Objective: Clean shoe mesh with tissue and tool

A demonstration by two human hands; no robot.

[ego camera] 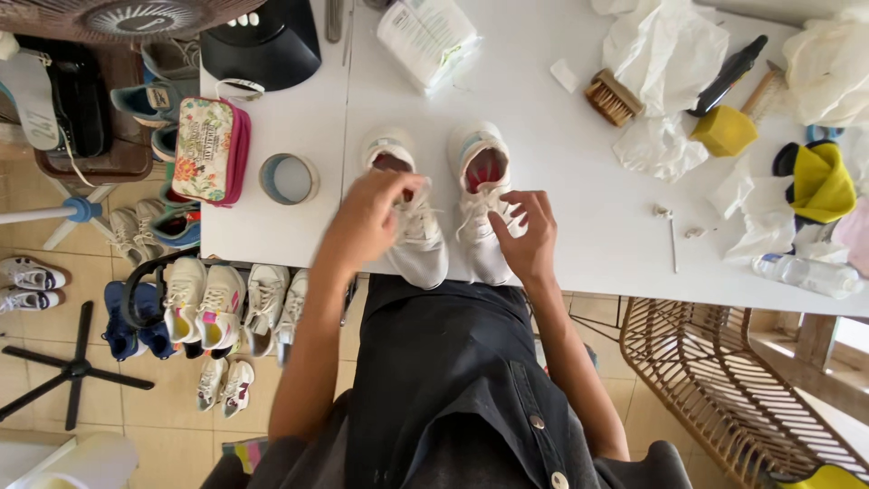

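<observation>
Two white sneakers stand side by side on the white table (579,190), toes toward me. My left hand (369,215) rests on the left sneaker (409,237), fingers pinching its white laces near the tongue. On the right sneaker (480,181), whose inside is red, my right hand (528,234) touches the laces, with the fingers curled over them. Whether each hand truly grips a lace is hard to see.
A tape roll (289,178), a floral pouch (210,149) and a black device (262,41) lie at the table's left. Brush (613,98), yellow sponge (723,131), crumpled tissues (665,54), wipes pack (427,36) and a bottle (808,273) lie to the right. Several shoes (208,308) cover the floor; a wicker chair (724,380) stands right.
</observation>
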